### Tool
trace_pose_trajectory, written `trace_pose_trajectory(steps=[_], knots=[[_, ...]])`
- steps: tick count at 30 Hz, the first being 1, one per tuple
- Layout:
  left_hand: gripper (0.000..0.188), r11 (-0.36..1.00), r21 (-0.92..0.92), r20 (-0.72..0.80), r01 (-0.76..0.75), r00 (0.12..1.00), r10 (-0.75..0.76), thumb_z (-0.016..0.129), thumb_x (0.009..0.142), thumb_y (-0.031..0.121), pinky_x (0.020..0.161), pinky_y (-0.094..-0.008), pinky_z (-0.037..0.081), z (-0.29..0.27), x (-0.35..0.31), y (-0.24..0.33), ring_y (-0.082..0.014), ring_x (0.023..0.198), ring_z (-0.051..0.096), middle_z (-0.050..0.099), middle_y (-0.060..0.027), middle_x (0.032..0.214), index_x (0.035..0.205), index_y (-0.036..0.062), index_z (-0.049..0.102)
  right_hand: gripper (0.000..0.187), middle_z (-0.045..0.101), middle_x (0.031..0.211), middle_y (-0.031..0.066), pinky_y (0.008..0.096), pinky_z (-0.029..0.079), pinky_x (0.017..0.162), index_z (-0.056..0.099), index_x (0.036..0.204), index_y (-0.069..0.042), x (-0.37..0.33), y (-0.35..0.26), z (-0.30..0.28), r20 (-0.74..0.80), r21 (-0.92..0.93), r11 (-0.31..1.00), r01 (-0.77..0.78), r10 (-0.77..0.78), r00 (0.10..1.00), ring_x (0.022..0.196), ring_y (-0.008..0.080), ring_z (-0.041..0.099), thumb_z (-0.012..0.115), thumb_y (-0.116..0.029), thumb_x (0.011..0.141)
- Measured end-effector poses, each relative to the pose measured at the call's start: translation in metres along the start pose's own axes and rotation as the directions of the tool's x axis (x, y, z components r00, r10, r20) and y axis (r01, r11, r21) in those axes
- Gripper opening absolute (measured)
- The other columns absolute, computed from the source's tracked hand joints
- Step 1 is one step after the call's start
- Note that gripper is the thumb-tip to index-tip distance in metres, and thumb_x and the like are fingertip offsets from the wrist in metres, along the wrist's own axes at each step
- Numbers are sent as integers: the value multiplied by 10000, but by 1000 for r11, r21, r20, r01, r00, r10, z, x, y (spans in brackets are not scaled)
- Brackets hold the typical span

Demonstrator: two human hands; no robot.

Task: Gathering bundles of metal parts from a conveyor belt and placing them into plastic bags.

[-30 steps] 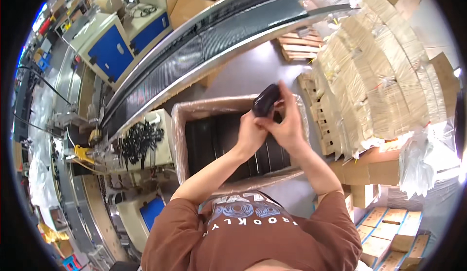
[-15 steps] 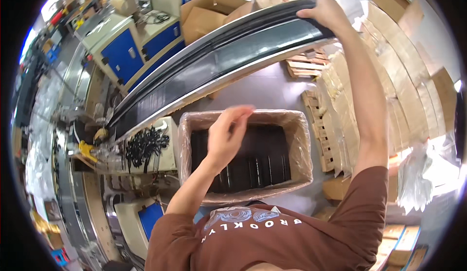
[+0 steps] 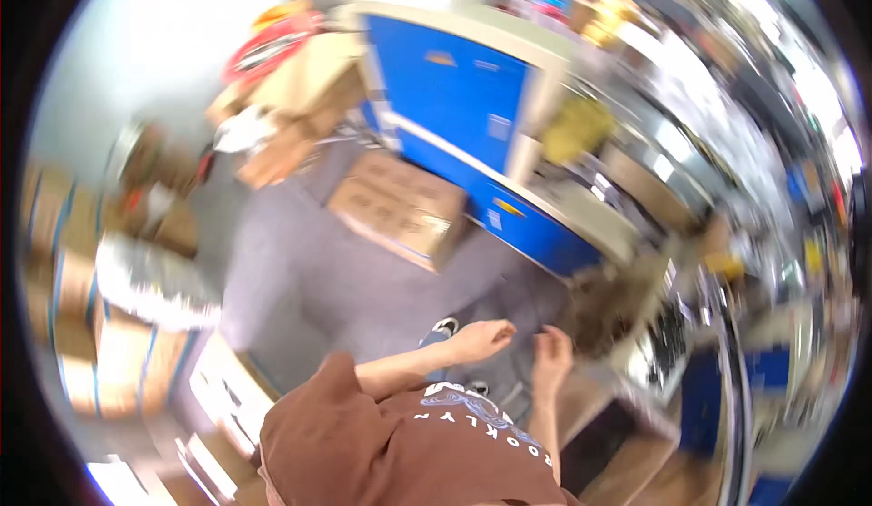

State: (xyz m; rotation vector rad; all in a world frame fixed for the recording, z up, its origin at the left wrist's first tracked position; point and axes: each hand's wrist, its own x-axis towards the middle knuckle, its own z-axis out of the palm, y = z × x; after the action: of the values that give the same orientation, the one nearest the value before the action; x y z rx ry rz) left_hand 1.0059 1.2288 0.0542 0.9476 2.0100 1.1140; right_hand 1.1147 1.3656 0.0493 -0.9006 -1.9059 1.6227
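My left hand (image 3: 481,341) is in front of my shirt, above the floor and my shoes. Its fingers are loosely bent and hold nothing that I can see. Close by on the right, my right hand (image 3: 551,358) is raised with its fingers somewhat apart and blurred; it looks bare too. Neither hand touches anything. Nearest to the right forearm is the large plastic-lined box (image 3: 656,420) with dark contents, at the lower right.
A closed cardboard box (image 3: 398,204) lies on the floor ahead, against a blue-and-cream cabinet (image 3: 445,88). Strapped cartons (image 3: 118,352) are stacked at the left. The conveyor (image 3: 732,397) runs along the right. Grey floor (image 3: 309,279) stretches between cartons and cabinet.
My view and body have swung left, away from the conveyor. The right hand has let go of the conveyor's far end and come down near the left; the lined box now lies to my right.
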Motion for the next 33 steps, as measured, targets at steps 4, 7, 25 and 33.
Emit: trace_pose_trajectory(steps=[4, 7, 25, 33], knots=[[299, 909, -196, -640, 369, 654, -403, 531, 849, 242, 795, -392, 470, -104, -182, -134, -320, 927, 593, 622, -158, 991, 1076, 49, 555, 273, 606, 880, 67, 263, 473, 714, 543, 1098, -25, -58, -57, 218, 800, 102, 956, 274, -242, 549, 785, 126, 581, 598, -107, 844], [310, 712, -459, -747, 531, 204, -633, 555, 811, 218, 816, -356, 472, -164, -319, -190, -278, 947, 606, 631, -140, 1004, 1068, 46, 576, 382, 621, 837, 79, 279, 478, 670, 522, 1123, -28, -58, -8, 345, 1000, 1, 855, 519, -4, 3, 745, 157, 593, 629, -244, 827], [484, 580, -404, -822, 707, -2, -570, 523, 828, 331, 894, -410, 423, -759, -593, -569, -352, 1059, 529, 548, -216, 1148, 1193, 16, 481, 321, 638, 865, 135, 357, 478, 695, 577, 992, -26, -226, -119, 1133, 863, 297, 769, 566, 37, -504, 819, 266, 619, 599, -279, 796], [284, 461, -725, -410, 511, 217, -886, 626, 733, 135, 787, -422, 454, -833, -806, -715, -317, 905, 580, 614, -195, 926, 1004, 55, 605, 410, 640, 961, 134, 376, 475, 741, 544, 1108, -39, -309, -251, 1555, 652, 335, 879, 340, 45, -757, 885, 274, 612, 573, -339, 831]])
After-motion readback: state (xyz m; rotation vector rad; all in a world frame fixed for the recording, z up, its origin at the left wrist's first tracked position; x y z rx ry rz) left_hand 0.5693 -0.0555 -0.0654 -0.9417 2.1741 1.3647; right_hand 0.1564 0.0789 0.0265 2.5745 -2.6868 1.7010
